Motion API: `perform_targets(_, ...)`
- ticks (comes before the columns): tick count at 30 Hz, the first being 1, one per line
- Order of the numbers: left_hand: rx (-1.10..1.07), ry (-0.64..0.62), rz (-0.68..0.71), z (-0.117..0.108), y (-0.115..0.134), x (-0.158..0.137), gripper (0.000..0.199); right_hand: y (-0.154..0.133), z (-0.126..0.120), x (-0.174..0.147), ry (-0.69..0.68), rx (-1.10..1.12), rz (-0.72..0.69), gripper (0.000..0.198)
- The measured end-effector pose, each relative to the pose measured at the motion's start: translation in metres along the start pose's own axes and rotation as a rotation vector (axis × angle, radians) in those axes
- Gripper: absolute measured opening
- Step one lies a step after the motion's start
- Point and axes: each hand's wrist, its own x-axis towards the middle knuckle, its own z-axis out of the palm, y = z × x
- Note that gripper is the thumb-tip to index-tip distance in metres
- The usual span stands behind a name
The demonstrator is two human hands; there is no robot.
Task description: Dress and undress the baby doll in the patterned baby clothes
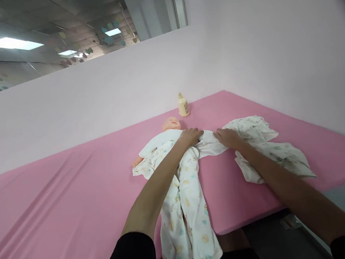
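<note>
A baby doll (172, 123) lies on its back on the pink tabletop, wearing a white top. Patterned white baby clothes (194, 200) cover its body, with two long legs hanging over the front edge. My left hand (192, 137) is closed on white cloth at the doll's side. A stretch of white cloth (209, 144) runs from there to my right hand (227, 137), whose fingers are closed on its other end. Under and beside my right forearm lies a crumpled patterned baby garment (280, 157). Whether the cloth between my hands belongs to that garment I cannot tell.
A cream-coloured pump bottle (183, 106) stands behind the doll's head. The pink tabletop (60, 205) has creases at the left. White walls (96, 100) rise behind and on the right.
</note>
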Motion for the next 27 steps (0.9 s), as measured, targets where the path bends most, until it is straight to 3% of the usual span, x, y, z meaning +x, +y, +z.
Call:
perform_targets(3,-0.027,0.004,-0.023,-0.001,0.000,-0.004,0.049,0.015,-0.006,-0.002,-0.025,-0.015,0.014,0.040)
perform_targets(8,-0.058,0.001,-0.061,-0.001,-0.001,-0.008,0.046,0.033,-0.014,-0.007,-0.079,-0.021,0.053,0.032)
perform_targets(15,-0.037,0.008,-0.029,-0.003,0.011,-0.005,0.044,0.023,-0.011,-0.009,-0.068,0.011,0.074,0.036)
perform_targets(21,0.028,0.102,0.063,0.004,0.029,0.008,0.030,0.020,-0.011,-0.012,-0.019,0.106,0.103,0.030)
perform_targets(27,0.073,0.179,0.083,0.011,0.028,0.011,0.033,0.013,-0.006,-0.010,-0.011,0.322,0.223,0.059)
